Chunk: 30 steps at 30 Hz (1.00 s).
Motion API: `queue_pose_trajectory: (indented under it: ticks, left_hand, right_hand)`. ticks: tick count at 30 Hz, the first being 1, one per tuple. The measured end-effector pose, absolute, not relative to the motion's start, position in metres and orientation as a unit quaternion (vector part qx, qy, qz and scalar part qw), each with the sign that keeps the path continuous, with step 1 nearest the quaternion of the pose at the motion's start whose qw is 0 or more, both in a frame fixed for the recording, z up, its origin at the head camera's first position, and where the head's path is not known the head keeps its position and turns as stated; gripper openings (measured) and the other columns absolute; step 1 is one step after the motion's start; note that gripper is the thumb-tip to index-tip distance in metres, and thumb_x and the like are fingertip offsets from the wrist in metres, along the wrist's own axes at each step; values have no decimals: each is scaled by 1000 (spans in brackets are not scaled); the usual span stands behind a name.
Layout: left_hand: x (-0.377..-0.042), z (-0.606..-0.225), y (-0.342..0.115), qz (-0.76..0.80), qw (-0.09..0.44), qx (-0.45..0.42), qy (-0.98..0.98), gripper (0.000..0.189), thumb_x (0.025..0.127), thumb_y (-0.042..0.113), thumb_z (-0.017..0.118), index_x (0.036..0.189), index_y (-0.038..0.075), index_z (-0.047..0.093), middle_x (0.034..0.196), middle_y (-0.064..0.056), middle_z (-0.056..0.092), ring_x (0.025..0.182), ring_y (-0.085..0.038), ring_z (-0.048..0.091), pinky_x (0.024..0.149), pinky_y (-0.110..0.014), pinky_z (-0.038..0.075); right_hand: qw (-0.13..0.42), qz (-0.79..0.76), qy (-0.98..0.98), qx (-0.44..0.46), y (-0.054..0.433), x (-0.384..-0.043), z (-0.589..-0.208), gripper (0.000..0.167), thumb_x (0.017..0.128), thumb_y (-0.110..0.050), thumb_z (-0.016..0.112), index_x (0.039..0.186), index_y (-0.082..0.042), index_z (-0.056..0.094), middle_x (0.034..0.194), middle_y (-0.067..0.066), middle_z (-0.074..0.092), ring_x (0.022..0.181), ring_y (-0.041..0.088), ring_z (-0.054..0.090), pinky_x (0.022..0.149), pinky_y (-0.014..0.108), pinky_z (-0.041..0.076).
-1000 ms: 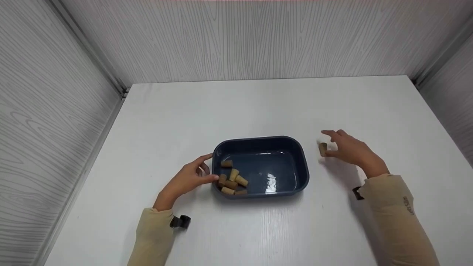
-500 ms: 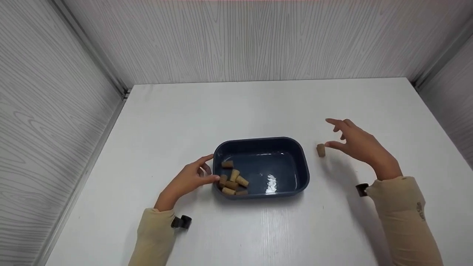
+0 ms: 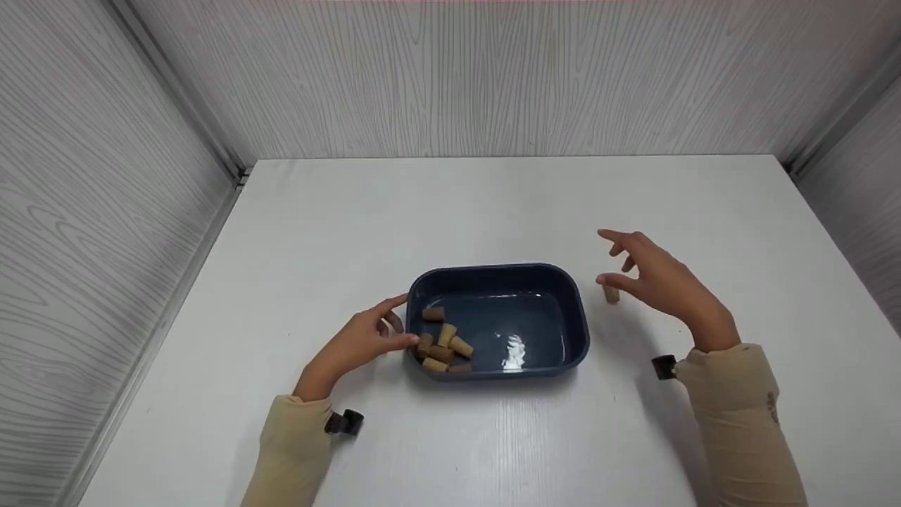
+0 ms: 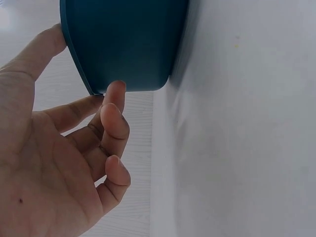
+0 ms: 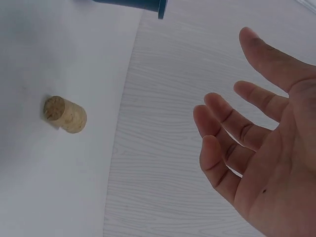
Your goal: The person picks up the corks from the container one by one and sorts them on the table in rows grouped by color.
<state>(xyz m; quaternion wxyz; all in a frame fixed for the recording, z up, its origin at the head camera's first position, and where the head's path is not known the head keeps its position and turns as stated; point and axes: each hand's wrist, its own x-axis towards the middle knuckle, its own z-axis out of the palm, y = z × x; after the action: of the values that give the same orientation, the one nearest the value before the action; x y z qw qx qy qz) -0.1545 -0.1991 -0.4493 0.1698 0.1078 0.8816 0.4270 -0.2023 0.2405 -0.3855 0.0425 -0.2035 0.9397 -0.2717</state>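
Note:
Tapered cork stoppers (image 3: 441,353), several of them, lie bunched at the left end of a dark blue rectangular dish (image 3: 496,371). My left hand (image 3: 362,338) holds the dish's left end, thumb on the rim and index finger at the outer side; its other fingers curl loosely below the rim in the left wrist view. Right of the dish, my right hand (image 3: 654,278) hovers with fingers apart and nothing in them. One cork stopper (image 5: 65,114) lies on the table below it, partly hidden by the thumb in the head view and well apart from the fingers in the right wrist view.
The white table (image 3: 338,211) ends at a wood-grain panel (image 3: 450,77) at the back. Another grained panel (image 3: 91,211) rises along the left side. A black wrist mount (image 3: 345,422) sticks out from the left sleeve.
My right hand has let go of the cork stopper, drawn back right and up, then shifted left above it again. My left hand and the dish have stayed nearly still.

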Motion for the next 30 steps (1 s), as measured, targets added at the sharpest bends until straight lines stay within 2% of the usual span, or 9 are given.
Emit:
queue_pose_trajectory:
  ticks: [4, 11, 18, 24, 30]
  left_hand:
    - [-154, -451, -199, 427, 173, 111, 881, 81, 85, 44, 71, 150, 14, 35, 104, -6, 62, 75, -14, 50, 66, -28, 42]
    - [-153, -449, -199, 431, 172, 116, 878, 81, 85, 45, 71, 150, 14, 35, 105, -7, 61, 77, -14, 51, 66, -29, 43]
    - [-149, -446, -201, 424, 165, 107, 884, 80, 84, 45, 72, 150, 16, 37, 103, -5, 61, 79, -14, 51, 65, -28, 42]
    - [-147, -445, -201, 429, 166, 103, 882, 81, 83, 46, 73, 150, 16, 37, 104, -5, 61, 80, -15, 52, 66, -28, 43]
    - [-146, -447, -202, 425, 169, 100, 883, 81, 83, 46, 73, 150, 17, 37, 105, -4, 60, 82, -14, 52, 68, -29, 42]
  right_hand:
    - [37, -265, 938, -220, 232, -201, -386, 69, 92, -40, 64, 150, -14, 35, 124, 11, 52, 103, 25, 56, 77, 41, 44]
    - [47, -273, 933, -228, 214, -198, -382, 69, 91, -37, 66, 150, -20, 35, 125, 7, 53, 99, 22, 58, 76, 38, 46]
    - [38, -265, 926, -265, 191, -196, -385, 67, 90, -34, 67, 148, -17, 38, 123, 9, 57, 100, 22, 58, 77, 38, 47]
    - [42, -289, 914, -282, 173, -191, -384, 65, 90, -30, 68, 147, -18, 39, 122, 11, 57, 96, 20, 58, 76, 36, 47]
    - [20, -324, 903, -282, 154, -182, -392, 61, 90, -25, 69, 144, -14, 44, 116, 12, 59, 90, 20, 57, 75, 35, 46]
